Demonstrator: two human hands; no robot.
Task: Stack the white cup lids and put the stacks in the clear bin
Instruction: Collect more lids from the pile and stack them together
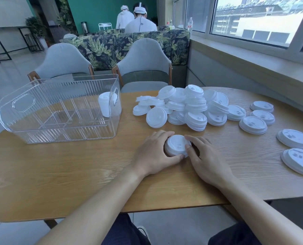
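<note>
A short stack of white cup lids [177, 145] sits on the wooden table [59, 174] in front of me. My left hand [153, 154] grips its left side, fingers and thumb curled round it. My right hand [204, 156] holds its right side the same way. Behind it lies a big loose pile of white lids [186, 106]. The clear bin [59, 110] stands at the left, with one tall lid stack [105, 106] in its far right corner.
Several single lids [253, 124] lie spread over the right part of the table, up to its right edge. Two grey chairs [143, 64] stand behind the table. A window sill runs along the right. Two people sit far behind.
</note>
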